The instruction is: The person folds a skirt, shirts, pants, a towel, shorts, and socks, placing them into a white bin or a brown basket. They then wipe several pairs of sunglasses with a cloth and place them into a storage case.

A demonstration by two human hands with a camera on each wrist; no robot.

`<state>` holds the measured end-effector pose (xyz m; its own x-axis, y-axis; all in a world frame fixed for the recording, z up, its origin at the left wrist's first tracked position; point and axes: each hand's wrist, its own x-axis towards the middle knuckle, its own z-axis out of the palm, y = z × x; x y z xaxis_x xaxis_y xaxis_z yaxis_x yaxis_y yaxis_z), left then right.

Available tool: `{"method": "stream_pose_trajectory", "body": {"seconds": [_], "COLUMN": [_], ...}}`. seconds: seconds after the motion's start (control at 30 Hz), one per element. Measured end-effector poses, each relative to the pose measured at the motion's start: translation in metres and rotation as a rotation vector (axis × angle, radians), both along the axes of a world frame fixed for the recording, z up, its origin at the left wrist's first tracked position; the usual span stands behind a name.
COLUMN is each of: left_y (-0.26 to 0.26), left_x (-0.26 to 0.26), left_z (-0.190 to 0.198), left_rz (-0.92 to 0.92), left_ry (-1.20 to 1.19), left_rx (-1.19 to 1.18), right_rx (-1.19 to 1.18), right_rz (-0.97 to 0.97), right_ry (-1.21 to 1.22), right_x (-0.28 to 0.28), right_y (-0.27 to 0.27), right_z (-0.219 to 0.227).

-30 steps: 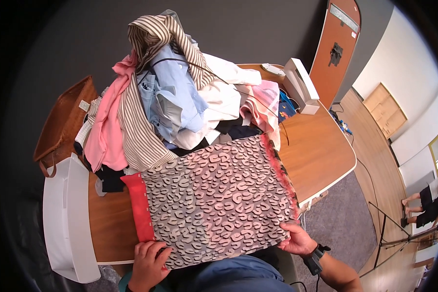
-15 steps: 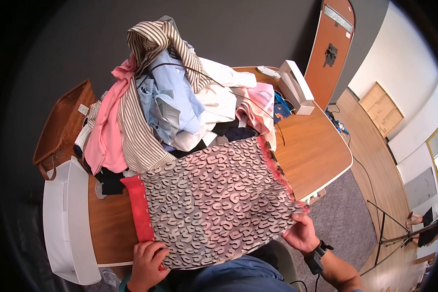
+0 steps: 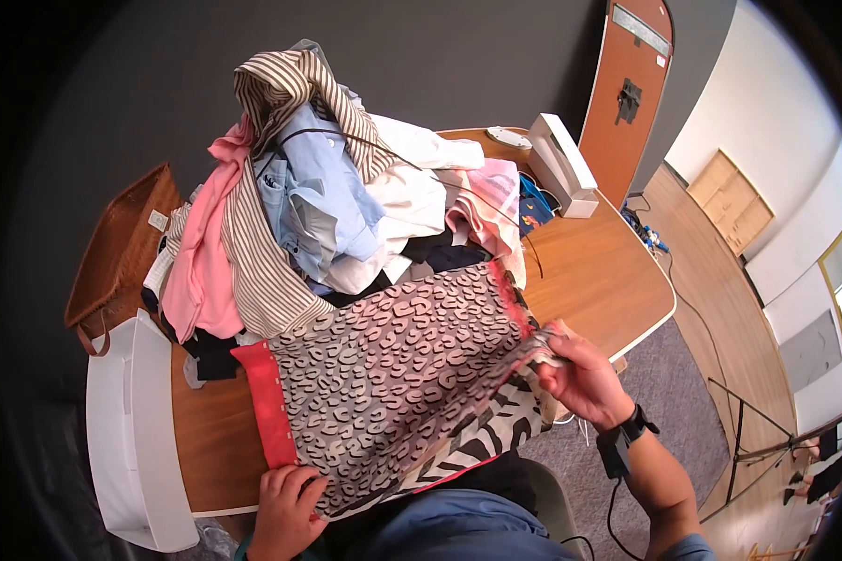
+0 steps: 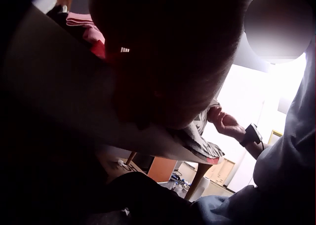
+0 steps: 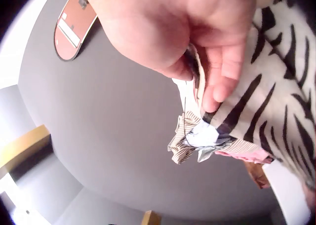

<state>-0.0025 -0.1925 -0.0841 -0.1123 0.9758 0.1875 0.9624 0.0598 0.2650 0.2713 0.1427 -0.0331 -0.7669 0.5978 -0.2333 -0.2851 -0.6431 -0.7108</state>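
Observation:
A printed scarf lies over the near side of the table, with leopard-like spots on top and a red band along its left end. My right hand pinches its near right corner and holds it raised. The lifted part folds over, baring a zebra-striped underside in the right wrist view. At the near left corner, my left hand grips the scarf's edge by the red band. The left wrist view is mostly dark.
Behind the scarf rises a heap of clothes, striped, blue, white and pink. A brown basket and a white tray stand at left. A white box sits on the wooden table at the far right.
My right hand has moved up and away from me, lifting the scarf's near right corner and turning the striped underside into view. My left hand has stayed at its corner.

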Motion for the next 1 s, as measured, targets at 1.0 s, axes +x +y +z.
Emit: {"method": "stream_pose_trajectory", "body": {"seconds": [1.0], "left_y": [0.0], "left_x": [-0.003], "left_z": [-0.009], "left_rz": [0.021], "left_ry": [-0.032], "left_rx": [0.036], "right_rx": [-0.46], "right_rz": [-0.031], "right_ry": [0.123], "right_x": [0.043], "right_y": [-0.078], "right_z": [-0.107]}}
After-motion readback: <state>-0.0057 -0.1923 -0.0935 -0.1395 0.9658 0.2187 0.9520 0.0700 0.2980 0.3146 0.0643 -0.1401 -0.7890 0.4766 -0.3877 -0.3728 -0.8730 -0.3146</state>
